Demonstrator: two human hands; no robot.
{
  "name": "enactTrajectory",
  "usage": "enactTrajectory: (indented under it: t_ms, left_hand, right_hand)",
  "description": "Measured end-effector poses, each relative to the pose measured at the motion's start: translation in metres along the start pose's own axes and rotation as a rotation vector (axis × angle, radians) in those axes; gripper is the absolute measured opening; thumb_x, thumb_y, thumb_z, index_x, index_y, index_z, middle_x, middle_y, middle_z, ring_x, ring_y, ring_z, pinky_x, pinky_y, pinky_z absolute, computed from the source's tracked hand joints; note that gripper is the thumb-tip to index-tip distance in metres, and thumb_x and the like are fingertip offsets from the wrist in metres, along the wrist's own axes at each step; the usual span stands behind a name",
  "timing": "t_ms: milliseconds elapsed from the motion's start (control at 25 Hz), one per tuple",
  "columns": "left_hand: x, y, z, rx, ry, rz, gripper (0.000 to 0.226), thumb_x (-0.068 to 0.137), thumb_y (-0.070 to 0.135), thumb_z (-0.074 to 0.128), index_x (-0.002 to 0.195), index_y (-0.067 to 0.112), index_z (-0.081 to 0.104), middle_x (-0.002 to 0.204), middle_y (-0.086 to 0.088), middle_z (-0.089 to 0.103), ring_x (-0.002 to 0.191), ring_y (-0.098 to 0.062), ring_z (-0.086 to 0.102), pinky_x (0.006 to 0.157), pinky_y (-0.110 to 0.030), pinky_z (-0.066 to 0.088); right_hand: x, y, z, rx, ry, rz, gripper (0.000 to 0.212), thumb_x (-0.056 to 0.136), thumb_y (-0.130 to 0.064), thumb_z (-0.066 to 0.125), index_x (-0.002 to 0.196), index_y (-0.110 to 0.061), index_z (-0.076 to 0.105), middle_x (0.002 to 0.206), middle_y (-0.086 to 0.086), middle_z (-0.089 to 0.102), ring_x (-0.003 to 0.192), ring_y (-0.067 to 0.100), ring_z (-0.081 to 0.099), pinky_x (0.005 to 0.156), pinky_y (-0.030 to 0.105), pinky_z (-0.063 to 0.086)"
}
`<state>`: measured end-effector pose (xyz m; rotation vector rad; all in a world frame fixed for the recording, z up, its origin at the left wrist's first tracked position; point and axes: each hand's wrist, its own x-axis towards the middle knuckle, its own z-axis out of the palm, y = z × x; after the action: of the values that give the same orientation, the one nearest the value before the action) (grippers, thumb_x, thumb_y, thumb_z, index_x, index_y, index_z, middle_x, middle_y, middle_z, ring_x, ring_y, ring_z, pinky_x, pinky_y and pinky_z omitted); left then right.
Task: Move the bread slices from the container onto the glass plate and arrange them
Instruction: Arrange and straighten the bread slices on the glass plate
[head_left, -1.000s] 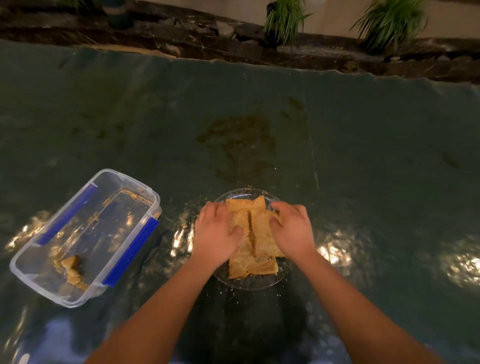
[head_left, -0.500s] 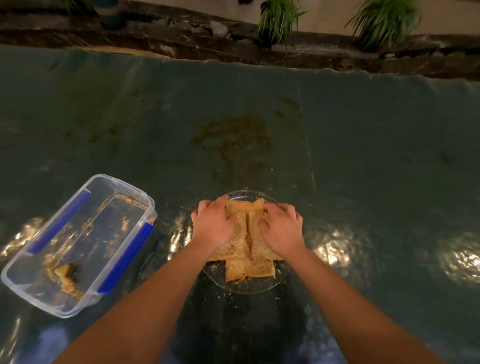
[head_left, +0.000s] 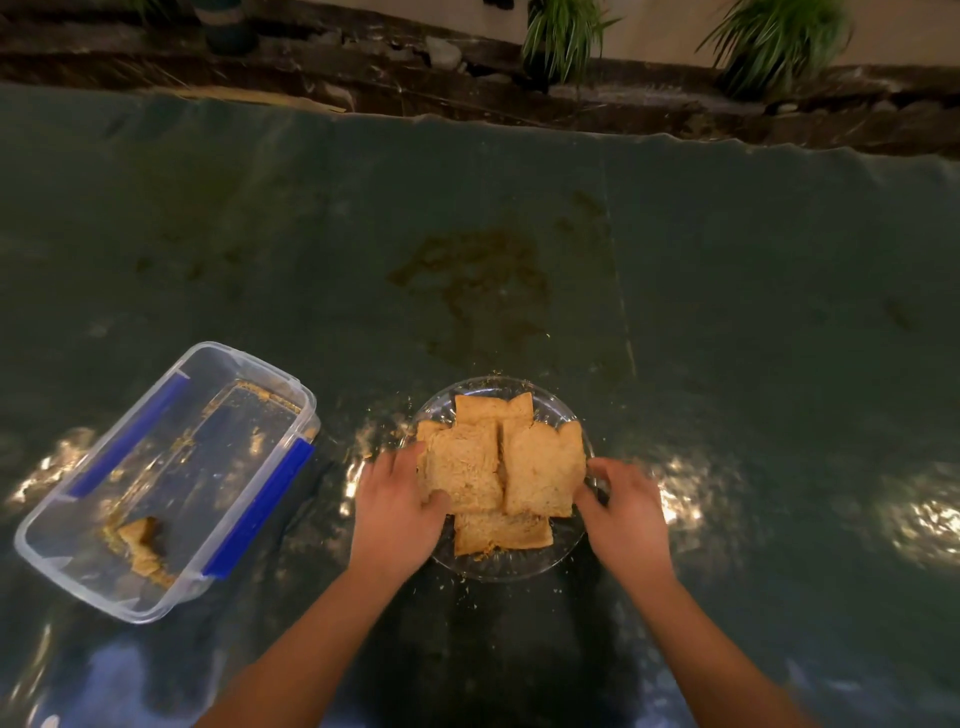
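Arranging step. Bread slices (head_left: 498, 467) lay overlapped on glass plate (head_left: 519, 569). Our left hand (head_left: 397, 512) pinched the left slice's edge; right hand (head_left: 626, 506) curled, fingers loosely apart, holding nothing. We judged the scrap in container (head_left: 166, 478) comes next.

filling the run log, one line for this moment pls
bread slices on glass plate | left hand touching slice | right hand at rim | scrap in container

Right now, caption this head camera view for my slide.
Both hands, left hand and right hand, arrange bread slices on the glass plate beside a nearly empty container.
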<state>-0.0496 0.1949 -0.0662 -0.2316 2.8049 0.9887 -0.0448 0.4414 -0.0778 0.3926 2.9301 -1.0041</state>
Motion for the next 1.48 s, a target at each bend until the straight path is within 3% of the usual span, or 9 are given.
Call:
enactTrajectory:
  t_ms: [120,280,600,760,1240,1480]
  left_hand:
    - [-0.003,0.005,0.008,-0.059,-0.051,-0.055,0.061,0.084,0.019,0.064,0.141,0.011,0.043,0.135,-0.012,0.052,0.126,-0.029,0.040,0.106,-0.042,0.034]
    - [-0.002,0.007,0.012,-0.089,-0.065,-0.084,0.065,0.083,0.020,0.064,0.144,0.010,0.040,0.139,-0.012,0.049,0.131,-0.028,0.038,0.109,-0.042,0.031]
    - [-0.014,0.000,0.009,-0.060,-0.059,-0.032,0.074,0.079,0.023,0.068,0.145,0.016,0.036,0.143,-0.009,0.042,0.132,-0.027,0.035,0.108,-0.043,0.032]
    - [-0.019,-0.001,0.015,0.079,-0.132,0.063,0.094,0.074,0.041,0.076,0.149,0.017,0.026,0.148,-0.009,0.032,0.134,-0.028,0.031,0.112,-0.046,0.031]
    - [-0.012,-0.012,0.020,0.120,-0.024,0.101,0.071,0.083,0.010,0.069,0.146,0.014,0.037,0.139,-0.010,0.046,0.129,-0.026,0.040,0.110,-0.044,0.037]
    - [-0.011,-0.011,0.016,0.104,-0.040,0.106,0.077,0.077,0.023,0.069,0.145,0.018,0.035,0.141,-0.006,0.041,0.130,-0.024,0.034,0.111,-0.043,0.034]
  right_hand:
    - [0.002,-0.003,0.008,-0.033,-0.058,0.014,0.035,0.086,-0.030,0.066,0.119,-0.017,0.061,0.118,0.000,0.063,0.114,0.024,0.047,0.086,0.029,0.035]
    - [0.013,-0.006,0.012,-0.048,-0.084,0.022,0.044,0.086,-0.032,0.065,0.126,-0.016,0.057,0.126,-0.001,0.062,0.118,0.022,0.042,0.091,0.032,0.040]
    - [-0.011,0.001,0.002,-0.040,0.038,-0.027,0.035,0.083,-0.033,0.070,0.114,-0.019,0.064,0.106,-0.004,0.066,0.106,0.023,0.049,0.080,0.029,0.036]
    - [-0.020,0.006,0.004,-0.199,-0.069,-0.076,0.056,0.071,-0.049,0.075,0.121,-0.026,0.058,0.110,-0.008,0.059,0.106,0.016,0.041,0.087,0.028,0.037]
    - [-0.009,0.013,0.010,-0.224,-0.079,-0.130,0.049,0.077,-0.028,0.076,0.122,-0.021,0.058,0.104,-0.004,0.062,0.100,0.019,0.049,0.084,0.031,0.047]
    - [-0.002,0.008,0.004,-0.143,-0.024,-0.159,0.047,0.077,-0.028,0.072,0.121,-0.022,0.058,0.111,-0.005,0.062,0.103,0.017,0.047,0.079,0.025,0.038]
